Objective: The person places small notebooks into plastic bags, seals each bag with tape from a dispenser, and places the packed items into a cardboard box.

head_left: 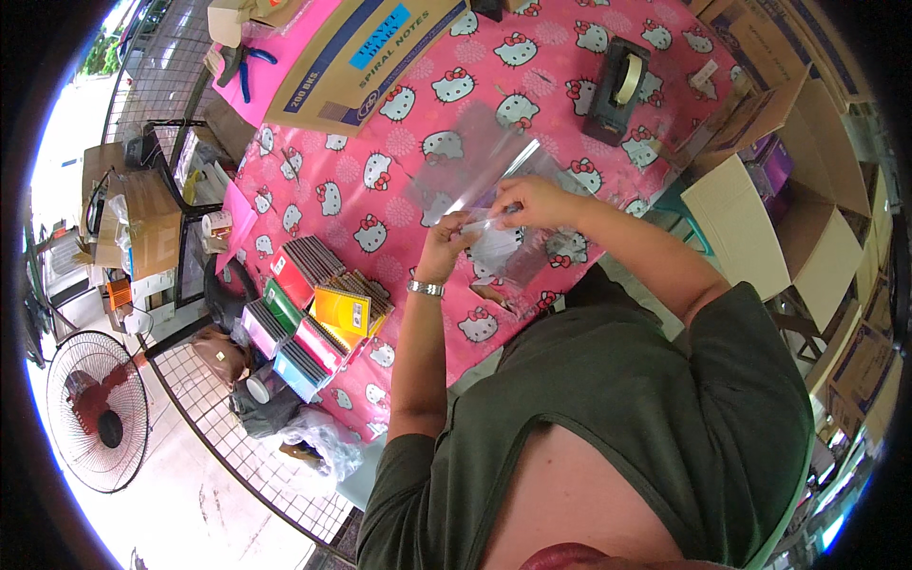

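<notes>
A clear plastic bag [494, 245] is pinched at its edge between my two hands, above the pink table. My left hand [444, 247], with a metal watch on the wrist, has its fingers closed on the left side of the edge. Close beside it, my right hand [538, 202] grips the same edge with bent fingers. Under and beyond the hands lie more clear plastic sleeves [463, 157], flat on the table and partly covered by my fingers. Whether anything is inside the held bag I cannot tell.
Stacks of coloured spiral notebooks [309, 309] stand at the table's left edge. A tape dispenser [616, 90] sits at the far right. Behind are a cardboard box [351, 71] and blue-handled pliers [245, 74]. To the right is an open carton [750, 228]; a fan [98, 408] stands at left.
</notes>
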`<action>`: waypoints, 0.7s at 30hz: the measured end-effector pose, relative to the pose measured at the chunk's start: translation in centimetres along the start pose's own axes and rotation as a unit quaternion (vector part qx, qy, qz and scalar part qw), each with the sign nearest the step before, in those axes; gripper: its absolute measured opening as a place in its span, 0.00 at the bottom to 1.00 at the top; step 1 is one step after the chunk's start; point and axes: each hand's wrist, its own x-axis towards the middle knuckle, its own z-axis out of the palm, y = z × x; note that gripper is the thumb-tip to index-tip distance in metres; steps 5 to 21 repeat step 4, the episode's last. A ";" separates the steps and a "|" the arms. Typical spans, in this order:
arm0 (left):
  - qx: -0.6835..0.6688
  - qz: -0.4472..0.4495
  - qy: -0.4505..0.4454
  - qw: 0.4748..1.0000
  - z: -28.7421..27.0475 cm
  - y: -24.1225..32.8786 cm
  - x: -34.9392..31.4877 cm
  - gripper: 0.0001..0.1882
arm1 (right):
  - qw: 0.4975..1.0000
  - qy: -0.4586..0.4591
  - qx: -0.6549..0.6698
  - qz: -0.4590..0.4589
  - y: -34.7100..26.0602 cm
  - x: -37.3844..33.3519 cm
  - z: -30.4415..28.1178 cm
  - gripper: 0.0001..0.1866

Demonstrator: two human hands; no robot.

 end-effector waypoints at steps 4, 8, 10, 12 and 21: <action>0.337 0.150 0.073 0.927 1.6 1.9 -0.2 0.16 | 0.990 0.118 -0.055 -0.048 -0.9 -0.9 1.4 0.12; 0.337 0.150 0.073 0.927 1.6 1.9 -0.2 0.16 | 0.990 0.118 -0.055 -0.048 -0.9 -0.9 1.4 0.12; 0.337 0.150 0.073 0.927 1.6 1.9 -0.2 0.16 | 0.990 0.118 -0.055 -0.048 -0.9 -0.9 1.4 0.12; 0.337 0.150 0.073 0.927 1.6 1.9 -0.2 0.16 | 0.990 0.118 -0.055 -0.048 -0.9 -0.9 1.4 0.12; 0.337 0.150 0.073 0.927 1.6 1.9 -0.2 0.16 | 0.990 0.118 -0.055 -0.048 -0.9 -0.9 1.4 0.12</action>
